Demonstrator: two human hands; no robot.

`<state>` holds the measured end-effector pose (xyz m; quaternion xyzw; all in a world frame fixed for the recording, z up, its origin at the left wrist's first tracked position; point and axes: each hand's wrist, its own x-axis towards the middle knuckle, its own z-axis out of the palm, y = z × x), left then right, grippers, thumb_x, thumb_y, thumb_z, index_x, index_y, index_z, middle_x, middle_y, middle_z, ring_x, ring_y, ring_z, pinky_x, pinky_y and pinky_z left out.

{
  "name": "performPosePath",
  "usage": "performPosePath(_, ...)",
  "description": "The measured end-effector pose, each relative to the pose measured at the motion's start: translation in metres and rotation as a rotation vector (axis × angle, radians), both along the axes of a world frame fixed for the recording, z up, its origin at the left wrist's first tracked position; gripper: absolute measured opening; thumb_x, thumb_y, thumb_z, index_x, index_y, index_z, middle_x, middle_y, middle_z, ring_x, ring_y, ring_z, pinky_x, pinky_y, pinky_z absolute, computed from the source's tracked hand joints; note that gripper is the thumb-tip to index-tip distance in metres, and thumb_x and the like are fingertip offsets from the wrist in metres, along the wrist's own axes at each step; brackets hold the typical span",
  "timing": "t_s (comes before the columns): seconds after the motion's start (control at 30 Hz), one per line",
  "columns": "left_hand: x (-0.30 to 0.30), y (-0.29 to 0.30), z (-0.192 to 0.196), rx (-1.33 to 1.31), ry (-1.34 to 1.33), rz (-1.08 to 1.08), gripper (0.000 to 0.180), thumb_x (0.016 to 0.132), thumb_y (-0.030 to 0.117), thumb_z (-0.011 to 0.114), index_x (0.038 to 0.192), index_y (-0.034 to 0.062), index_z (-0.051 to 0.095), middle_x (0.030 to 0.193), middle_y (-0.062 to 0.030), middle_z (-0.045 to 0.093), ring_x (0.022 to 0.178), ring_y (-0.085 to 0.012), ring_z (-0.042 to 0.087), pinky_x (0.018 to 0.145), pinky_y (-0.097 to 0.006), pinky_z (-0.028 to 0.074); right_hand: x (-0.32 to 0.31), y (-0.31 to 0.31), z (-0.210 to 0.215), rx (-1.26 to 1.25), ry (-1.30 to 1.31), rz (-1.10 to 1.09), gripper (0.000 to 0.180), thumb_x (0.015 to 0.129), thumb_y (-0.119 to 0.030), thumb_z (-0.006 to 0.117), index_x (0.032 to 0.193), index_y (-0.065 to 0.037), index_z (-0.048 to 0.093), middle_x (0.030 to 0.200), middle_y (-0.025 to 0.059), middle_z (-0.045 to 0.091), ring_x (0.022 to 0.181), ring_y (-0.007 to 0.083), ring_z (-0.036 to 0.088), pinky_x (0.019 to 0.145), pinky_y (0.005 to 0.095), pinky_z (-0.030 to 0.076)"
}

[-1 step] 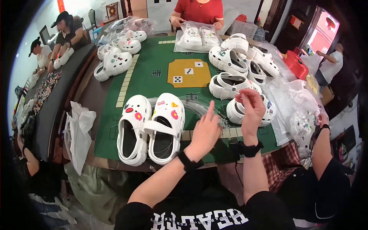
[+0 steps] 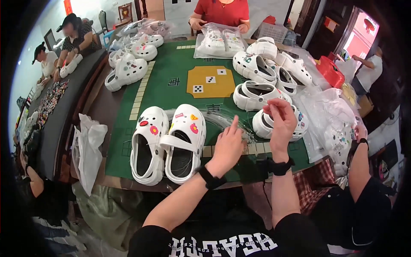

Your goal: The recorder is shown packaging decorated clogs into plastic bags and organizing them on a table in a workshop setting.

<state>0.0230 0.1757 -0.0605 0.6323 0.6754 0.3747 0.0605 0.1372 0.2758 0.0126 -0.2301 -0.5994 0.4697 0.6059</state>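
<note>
Two white clogs stand side by side before me, the left clog [image 2: 157, 120] and the right clog [image 2: 179, 124], both with colourful charms and dark insoles. My left hand [image 2: 227, 147] is just right of them, index finger stretched out, over a bundle of thin clear strands [image 2: 220, 120] on the green mat. The left hand's other fingers are partly hidden. My right hand [image 2: 281, 122] is raised with thumb and fingers pinched together, in front of another white clog [image 2: 262, 124]. Whatever lies in that pinch is too fine to make out.
More white clogs [image 2: 252, 68] crowd the right side, with clear plastic bags [image 2: 319, 111] beyond. A person in red handles bagged clogs [image 2: 214, 43] across the green table mat [image 2: 167, 92]. Further clogs [image 2: 128, 73] sit back left. A white bag [image 2: 89, 145] hangs at the left edge.
My left index finger has shifted very slightly downward. My right hand and the clogs stay where they were.
</note>
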Motion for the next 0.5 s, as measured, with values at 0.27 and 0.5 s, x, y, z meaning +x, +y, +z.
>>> performPosePath(0.27, 0.003, 0.003, -0.027, -0.097, 0.146, -0.022, 0.034, 0.084, 0.014, 0.064, 0.116, 0.0033, 0.057, 0.142, -0.0186, 0.044, 0.118, -0.0333, 0.051, 0.094, -0.045, 0.045, 0.032, 0.007, 0.027, 0.076, 0.096, -0.228, 0.009, 0.093, 0.002, 0.056, 0.098, 0.0, 0.063, 0.092, 0.0039, 0.064, 0.079, 0.0111, 0.061, 0.072, 0.0243, 0.05)
performPosePath(0.5, 0.01, -0.064, 0.028, 0.042, -0.217, -0.082, 0.033, 0.091, 0.009, 0.058, 0.123, 0.0038, 0.056, 0.139, -0.0177, 0.047, 0.102, -0.0275, 0.06, 0.083, -0.037, 0.05, 0.035, -0.046, 0.019, -0.025, -0.252, 0.29, 0.025, 0.088, 0.005, 0.055, 0.112, -0.004, 0.058, 0.101, 0.0071, 0.064, 0.066, 0.0072, 0.059, 0.056, 0.0185, 0.045)
